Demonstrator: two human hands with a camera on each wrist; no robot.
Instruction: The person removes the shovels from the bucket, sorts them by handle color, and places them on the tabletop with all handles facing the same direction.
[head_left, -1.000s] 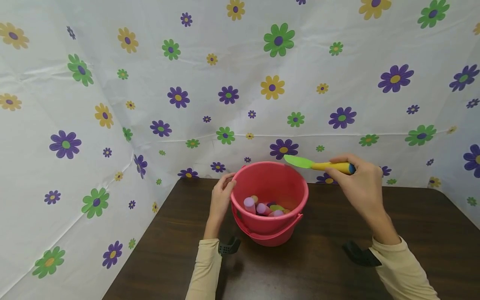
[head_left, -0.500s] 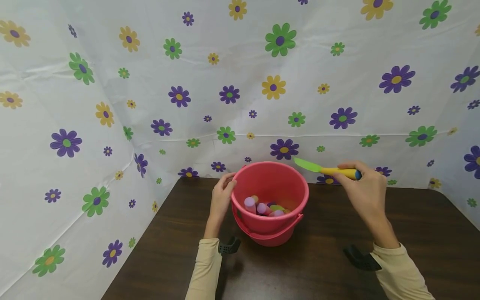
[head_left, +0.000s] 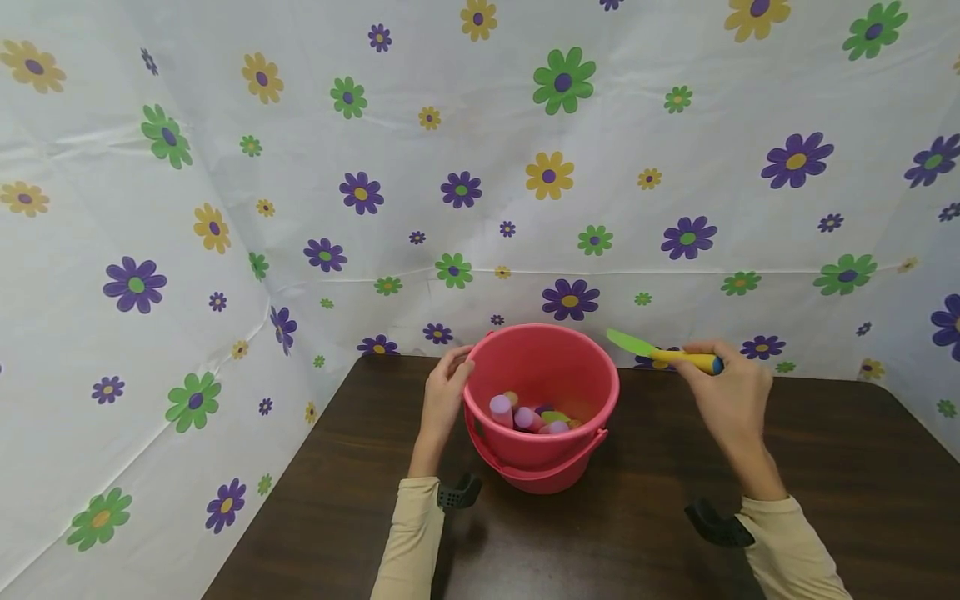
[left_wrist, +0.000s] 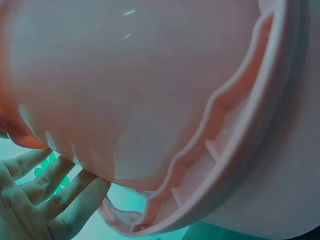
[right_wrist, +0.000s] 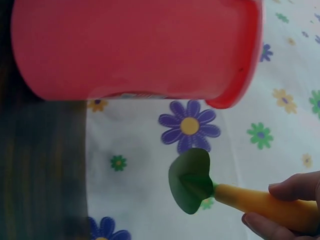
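A pink bucket (head_left: 543, 454) stands on the dark table, its handle hanging down the near side. My left hand (head_left: 442, 392) rests against the left side of its rim. In the left wrist view, straight fingers (left_wrist: 80, 202) touch the bucket's outer wall (left_wrist: 125, 100); the thumb is out of that frame. To the right of the bucket, above the table, my right hand (head_left: 727, 387) pinches a toy trowel (head_left: 663, 354) by its yellow handle. The green blade (right_wrist: 191, 180) points left, toward the bucket. Thumb and fingertips close on the handle (right_wrist: 250, 200) in the right wrist view.
Inside the bucket lie several small pieces, among them pink ones with lilac ends (head_left: 501, 408) and a yellow-green one (head_left: 555, 416). Behind the dark wooden table (head_left: 637, 533) hangs a white flowered cloth (head_left: 480, 125), which also covers the left side.
My right hand has moved a little right and down, carrying the toy trowel away from the bucket's rim. The left hand and the bucket hold their places.
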